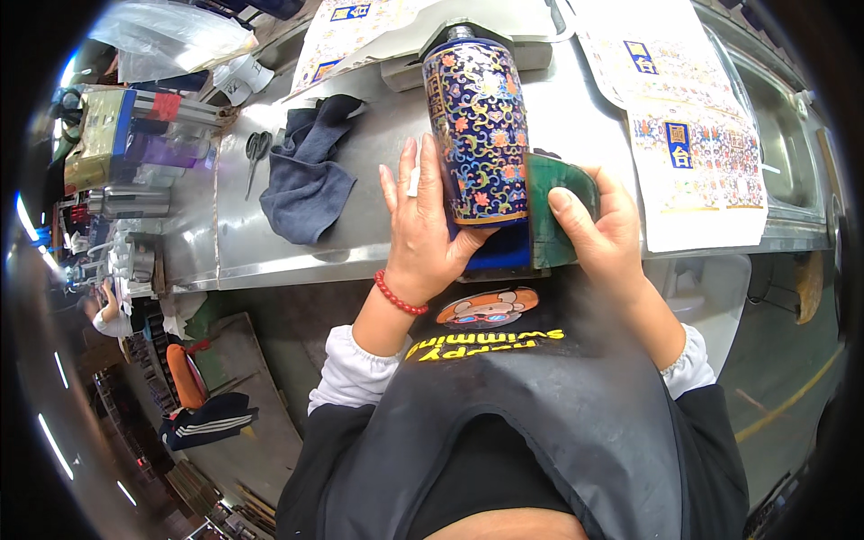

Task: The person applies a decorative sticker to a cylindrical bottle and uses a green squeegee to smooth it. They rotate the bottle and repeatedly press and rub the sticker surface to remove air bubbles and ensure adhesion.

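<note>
A dark blue bottle [481, 135] with a colourful floral pattern rests on the metal worktop, its neck pointing away from me. Along its left side lies my left hand [423, 211], fingers stretched up the wall and the thumb at its base, holding it. A small white strip is wrapped on one finger, and a red bead bracelet sits at the wrist. My right hand [607, 220] pinches a flat green scraper [551, 211] between thumb and fingers. The scraper's straight edge is against the bottle's right side, near the base.
Left on the metal worktop [202, 234] lie a blue-grey cloth [310, 184] and dark scissors [256, 157]. Printed floral label sheets [702, 171] are at the right, more [337, 36] at the back. A steel sink [778, 135] stands far right. Clear plastic film [171, 40] is back left.
</note>
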Available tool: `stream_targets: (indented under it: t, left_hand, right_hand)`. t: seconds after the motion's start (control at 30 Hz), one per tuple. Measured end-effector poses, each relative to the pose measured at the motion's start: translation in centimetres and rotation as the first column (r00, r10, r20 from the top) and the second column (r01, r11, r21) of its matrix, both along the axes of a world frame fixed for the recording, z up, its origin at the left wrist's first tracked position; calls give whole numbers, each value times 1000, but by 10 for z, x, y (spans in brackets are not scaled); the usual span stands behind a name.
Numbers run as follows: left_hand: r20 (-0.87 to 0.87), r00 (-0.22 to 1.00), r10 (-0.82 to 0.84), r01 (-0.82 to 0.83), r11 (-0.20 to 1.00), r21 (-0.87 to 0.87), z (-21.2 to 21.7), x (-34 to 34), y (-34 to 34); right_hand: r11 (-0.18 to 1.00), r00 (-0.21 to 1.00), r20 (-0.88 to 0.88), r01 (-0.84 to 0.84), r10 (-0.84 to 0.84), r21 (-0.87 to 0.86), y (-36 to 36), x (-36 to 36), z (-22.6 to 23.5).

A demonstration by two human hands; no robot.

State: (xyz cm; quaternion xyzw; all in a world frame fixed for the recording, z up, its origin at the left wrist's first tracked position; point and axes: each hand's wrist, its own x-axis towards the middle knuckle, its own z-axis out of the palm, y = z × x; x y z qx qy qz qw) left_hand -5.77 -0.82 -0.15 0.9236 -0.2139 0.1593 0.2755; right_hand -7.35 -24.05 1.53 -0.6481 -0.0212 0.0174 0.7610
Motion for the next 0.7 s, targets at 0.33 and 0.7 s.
stream_targets:
  t: [0.33,0.7]
  left_hand:
    - [375,911,-172,120,980,158,15,-12,-8]
    - [259,962,-91,86,996,32,7,-20,-3]
  right_hand:
    - [992,999,42,33,-28,-123,0,6,4]
    - [987,997,82,19,-6,-158,-1,9,3]
